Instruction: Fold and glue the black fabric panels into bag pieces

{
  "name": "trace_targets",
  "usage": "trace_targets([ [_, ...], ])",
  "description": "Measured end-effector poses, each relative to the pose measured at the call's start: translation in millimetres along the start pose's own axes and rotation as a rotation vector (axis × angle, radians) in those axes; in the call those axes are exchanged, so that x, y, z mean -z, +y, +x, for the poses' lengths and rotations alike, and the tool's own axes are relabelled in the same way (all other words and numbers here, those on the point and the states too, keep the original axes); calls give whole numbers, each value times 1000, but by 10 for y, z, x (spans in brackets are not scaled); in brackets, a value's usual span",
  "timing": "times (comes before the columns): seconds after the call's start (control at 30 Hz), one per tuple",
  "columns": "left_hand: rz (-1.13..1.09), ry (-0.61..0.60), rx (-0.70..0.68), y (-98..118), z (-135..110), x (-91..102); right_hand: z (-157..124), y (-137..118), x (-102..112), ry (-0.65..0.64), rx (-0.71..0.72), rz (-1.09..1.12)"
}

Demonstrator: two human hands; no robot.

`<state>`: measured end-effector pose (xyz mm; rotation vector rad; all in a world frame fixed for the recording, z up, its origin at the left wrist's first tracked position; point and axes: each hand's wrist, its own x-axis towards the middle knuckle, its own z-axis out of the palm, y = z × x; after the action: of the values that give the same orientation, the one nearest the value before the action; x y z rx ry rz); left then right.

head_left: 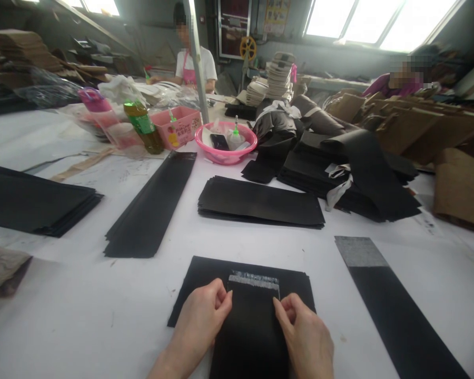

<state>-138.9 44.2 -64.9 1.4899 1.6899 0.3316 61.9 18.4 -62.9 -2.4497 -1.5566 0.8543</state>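
A long black strip (253, 331) runs toward me across a wider black sheet (205, 268) lying on the white table. My left hand (203, 316) pinches the strip's left edge near its far end. On the opposite edge, my right hand (304, 331) grips it between thumb and fingers. Just beyond the strip's far end, a whitish, shiny band (255, 279) crosses the sheet; it looks like glue or tape, I cannot tell which. To the right lies another black strip (395, 310) with a grey fabric-like end.
Stacks of black pieces lie at the left (35, 202), left of centre (152, 210) and centre (260, 202). Behind are a pink basin (226, 155), a pink box (177, 129), a bottle (144, 129) and a dark heap (351, 173). Two people work at the back.
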Motion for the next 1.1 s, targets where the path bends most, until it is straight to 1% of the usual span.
trace_targets([
  [0.2,138,69,-34,9,8,-16,15,-2,26,17,10,-16],
  [0.33,251,112,-73,1,-4,-56,11,-1,37,43,43,-27],
  [0.43,392,143,-87,44,-49,-80,-1,-11,44,61,67,-39],
  [0.5,517,205,-120,88,-89,-94,-12,-19,45,73,77,-49],
  [0.57,640,289,-218,121,-122,-107,-24,-20,42,85,87,-55],
  [0.63,718,312,-414,127,-135,-121,-34,-11,38,97,101,-51],
  [0.7,751,261,-613,107,-125,-131,-37,7,40,106,108,-37],
  [0.73,754,230,-682,92,-115,-134,-37,16,45,106,115,-27],
  [0.8,764,204,-744,65,-91,-139,-39,21,66,114,134,-24],
  [0.87,786,211,-749,48,-70,-143,-47,-7,91,171,194,-43],
  [0.9,794,216,-753,44,-63,-145,-54,-36,101,212,254,-52],
  [0.97,802,220,-754,40,-56,-148,-67,-108,105,272,419,-71],
  [1.03,803,220,-751,34,-55,-147,-71,-171,92,268,566,-99],
  [1.1,794,219,-752,23,-56,-140,-59,-190,77,240,623,-148],
])
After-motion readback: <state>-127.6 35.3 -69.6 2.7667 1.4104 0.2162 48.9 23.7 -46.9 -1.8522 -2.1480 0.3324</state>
